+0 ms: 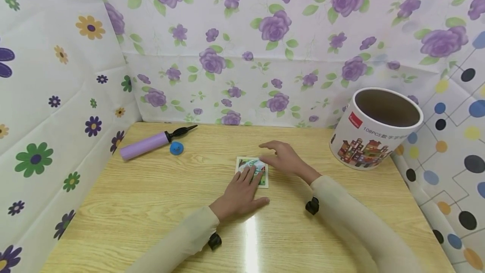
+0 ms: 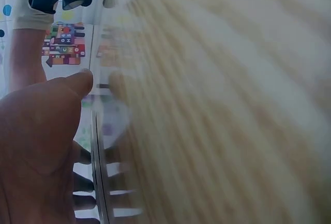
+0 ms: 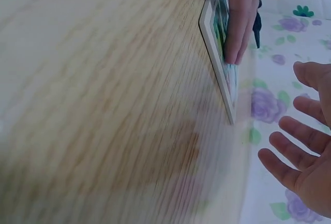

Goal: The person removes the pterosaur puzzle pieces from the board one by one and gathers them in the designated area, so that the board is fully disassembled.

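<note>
A small square picture board [image 1: 263, 181] with a white border and a colourful picture lies flat on the wooden table. My left hand [image 1: 241, 195] rests across it, straight fingers spread over the picture and hiding much of it, thumb out to the right. In the right wrist view, fingertips of that left hand [image 3: 239, 27] touch the picture's surface. Just right of the board is my right hand [image 1: 286, 158], raised over the table with loosely bent fingers apart and nothing held. The right wrist view has this right hand [image 3: 310, 141] with its fingers spread.
A large white bucket [image 1: 373, 138] with printed houses stands at the back right. At the back left lie a purple hand pump [image 1: 145, 145] with a black nozzle and a small blue toy [image 1: 176, 148]. Flowered and dotted cloths [image 1: 235, 75] hang around the table.
</note>
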Demonstrator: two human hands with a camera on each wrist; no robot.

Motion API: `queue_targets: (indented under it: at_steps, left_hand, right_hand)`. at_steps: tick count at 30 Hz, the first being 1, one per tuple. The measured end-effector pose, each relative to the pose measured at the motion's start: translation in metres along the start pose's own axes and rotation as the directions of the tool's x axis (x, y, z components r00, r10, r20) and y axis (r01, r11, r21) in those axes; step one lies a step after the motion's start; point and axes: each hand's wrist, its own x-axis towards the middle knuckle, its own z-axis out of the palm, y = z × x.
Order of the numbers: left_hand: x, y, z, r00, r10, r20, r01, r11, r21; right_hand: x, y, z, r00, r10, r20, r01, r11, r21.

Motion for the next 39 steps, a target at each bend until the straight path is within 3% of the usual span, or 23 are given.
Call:
queue_targets:
  at_steps: [17,39]
  left_hand:
    - [0.001,0.001,-0.001,1.0,0.019,-0.006,-0.019,1.0,-0.006]
    - [-0.003,0.005,-0.005,0.999,-0.004,0.048,0.002,1.0,0.025]
  right_hand:
    - [0.036,-0.008,0.028,0.994,-0.08,0.079,0.079,0.997,0.021]
    - [0.052,-0.016,0.053,0.991,0.011,0.135,-0.01,1.0,-0.011]
